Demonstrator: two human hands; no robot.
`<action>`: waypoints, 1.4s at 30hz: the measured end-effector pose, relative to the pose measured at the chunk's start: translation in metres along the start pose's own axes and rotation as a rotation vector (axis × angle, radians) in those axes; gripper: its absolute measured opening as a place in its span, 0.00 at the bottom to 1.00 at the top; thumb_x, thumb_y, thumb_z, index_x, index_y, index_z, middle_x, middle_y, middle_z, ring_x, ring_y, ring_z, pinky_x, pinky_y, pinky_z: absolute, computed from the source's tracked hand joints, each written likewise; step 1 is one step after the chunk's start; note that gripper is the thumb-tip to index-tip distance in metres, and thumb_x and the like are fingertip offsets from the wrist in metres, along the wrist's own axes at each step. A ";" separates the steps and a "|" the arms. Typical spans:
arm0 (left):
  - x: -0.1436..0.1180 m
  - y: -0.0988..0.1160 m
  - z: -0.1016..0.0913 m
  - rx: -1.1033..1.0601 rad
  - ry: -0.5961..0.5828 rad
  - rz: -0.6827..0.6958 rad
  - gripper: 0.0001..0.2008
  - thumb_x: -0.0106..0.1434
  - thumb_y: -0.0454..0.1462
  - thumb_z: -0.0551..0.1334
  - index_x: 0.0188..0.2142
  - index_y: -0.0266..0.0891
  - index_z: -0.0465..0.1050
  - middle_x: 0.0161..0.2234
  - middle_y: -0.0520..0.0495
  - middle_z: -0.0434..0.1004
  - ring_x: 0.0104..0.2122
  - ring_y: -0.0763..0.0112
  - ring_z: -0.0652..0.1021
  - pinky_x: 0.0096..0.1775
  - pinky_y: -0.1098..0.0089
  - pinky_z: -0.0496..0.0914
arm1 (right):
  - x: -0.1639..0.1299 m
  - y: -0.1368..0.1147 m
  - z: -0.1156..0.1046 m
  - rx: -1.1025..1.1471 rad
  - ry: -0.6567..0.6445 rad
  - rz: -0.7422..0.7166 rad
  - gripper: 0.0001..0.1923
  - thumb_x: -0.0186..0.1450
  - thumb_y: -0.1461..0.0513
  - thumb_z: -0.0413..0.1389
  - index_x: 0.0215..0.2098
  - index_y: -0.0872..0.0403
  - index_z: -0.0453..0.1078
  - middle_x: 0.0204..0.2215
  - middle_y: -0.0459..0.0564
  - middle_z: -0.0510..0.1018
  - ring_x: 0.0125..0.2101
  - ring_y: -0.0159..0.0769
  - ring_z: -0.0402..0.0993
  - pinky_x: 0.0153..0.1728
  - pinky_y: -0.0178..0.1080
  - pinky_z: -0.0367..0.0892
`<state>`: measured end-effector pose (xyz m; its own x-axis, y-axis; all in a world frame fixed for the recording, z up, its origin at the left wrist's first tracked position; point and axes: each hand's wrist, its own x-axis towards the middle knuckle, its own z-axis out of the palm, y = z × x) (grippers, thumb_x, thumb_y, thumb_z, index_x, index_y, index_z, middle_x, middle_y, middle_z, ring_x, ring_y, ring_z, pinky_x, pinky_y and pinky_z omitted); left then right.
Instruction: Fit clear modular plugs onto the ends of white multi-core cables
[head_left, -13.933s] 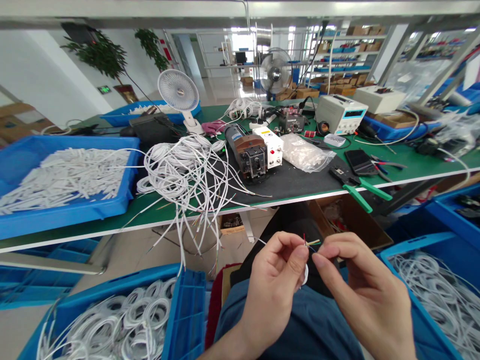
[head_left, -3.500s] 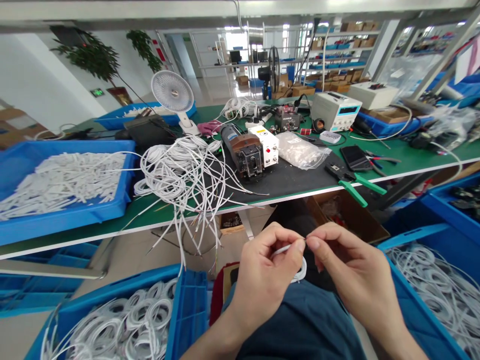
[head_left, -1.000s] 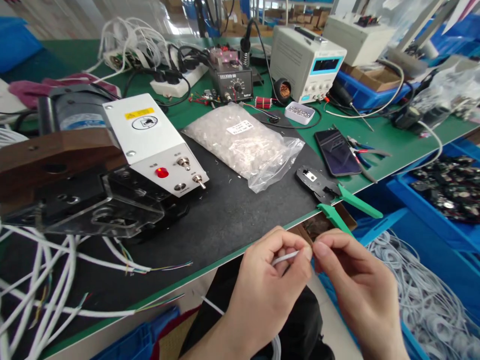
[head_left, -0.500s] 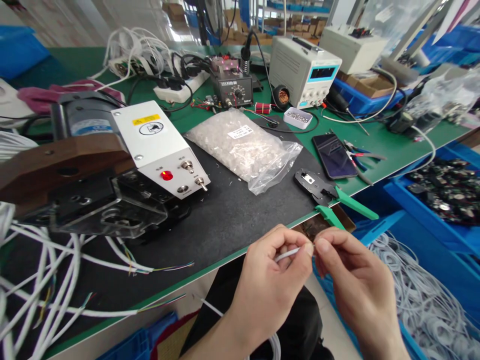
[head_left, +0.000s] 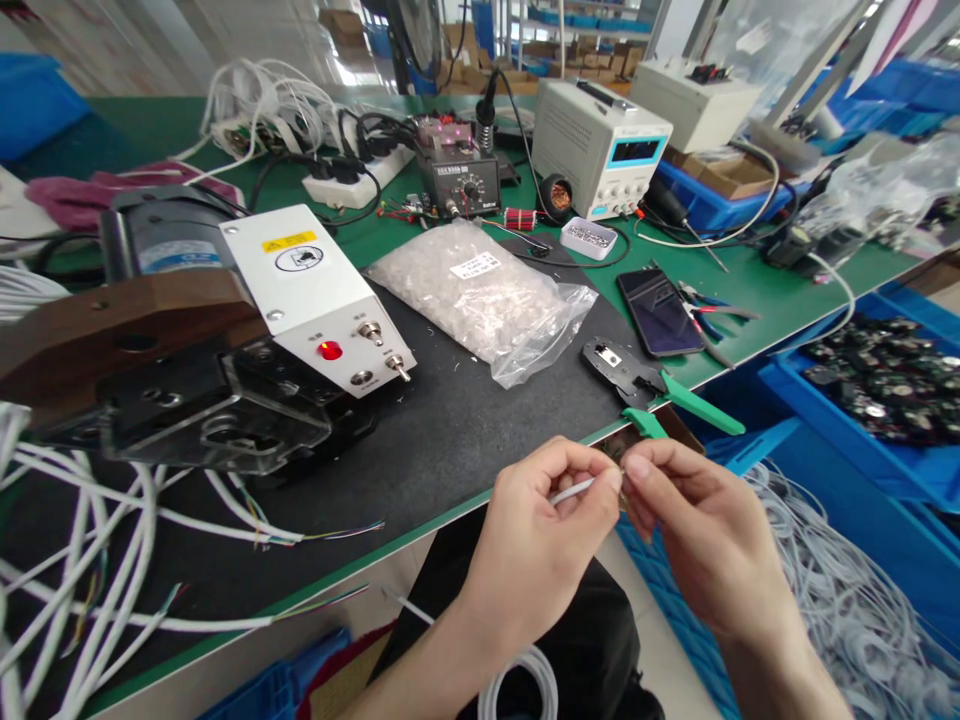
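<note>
My left hand (head_left: 544, 540) pinches a white cable (head_left: 572, 491) close to its end, between thumb and forefinger. Fingertips of my right hand (head_left: 694, 530) meet the left ones at the cable's tip and are pinched together there; what they grip at that tip is too small and covered to make out. Below my wrists hangs a coil of white cable (head_left: 541, 668) over my lap. Just beyond my hands, a crimping tool (head_left: 622, 372) with green handles lies at the bench edge. A clear bag of small translucent pieces (head_left: 480, 290) rests on the black mat.
At left stands a machine with a white switch panel (head_left: 300, 270). White cables with bared coloured wires (head_left: 247, 622) spread in front of it. A phone (head_left: 660, 312) and pliers (head_left: 709, 310) lie at right. Blue bins (head_left: 840, 440) hold cables and small parts beside the bench.
The view has shifted slightly. Both hands stay together at the cable's tip with little change of grip. More of the cable coil below my wrists shows now.
</note>
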<state>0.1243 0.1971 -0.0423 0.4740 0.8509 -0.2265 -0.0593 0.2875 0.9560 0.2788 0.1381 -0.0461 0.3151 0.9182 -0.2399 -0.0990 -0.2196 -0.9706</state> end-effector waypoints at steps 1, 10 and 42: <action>0.002 0.001 0.000 0.006 0.001 0.001 0.09 0.72 0.37 0.67 0.35 0.34 0.79 0.26 0.55 0.71 0.26 0.79 0.67 0.27 0.80 0.63 | 0.002 0.000 0.000 0.077 -0.043 0.050 0.17 0.72 0.50 0.67 0.34 0.53 0.76 0.23 0.41 0.68 0.22 0.29 0.60 0.23 0.33 0.59; 0.010 -0.003 -0.002 0.050 0.009 0.007 0.09 0.71 0.39 0.68 0.36 0.35 0.80 0.28 0.54 0.75 0.26 0.78 0.71 0.29 0.80 0.66 | -0.001 -0.002 0.004 -0.345 0.120 -0.191 0.13 0.75 0.50 0.62 0.38 0.50 0.77 0.28 0.44 0.78 0.27 0.33 0.72 0.28 0.35 0.68; 0.031 -0.005 0.042 0.019 -0.181 -0.021 0.05 0.71 0.36 0.64 0.36 0.39 0.75 0.25 0.50 0.80 0.26 0.68 0.81 0.32 0.71 0.74 | -0.024 0.006 -0.068 0.012 -0.180 0.046 0.17 0.62 0.61 0.58 0.49 0.52 0.77 0.44 0.55 0.80 0.47 0.51 0.75 0.49 0.50 0.71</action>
<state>0.1760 0.2038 -0.0467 0.6257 0.7510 -0.2109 -0.0321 0.2949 0.9550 0.3343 0.0921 -0.0475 0.1364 0.9517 -0.2749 -0.1210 -0.2594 -0.9582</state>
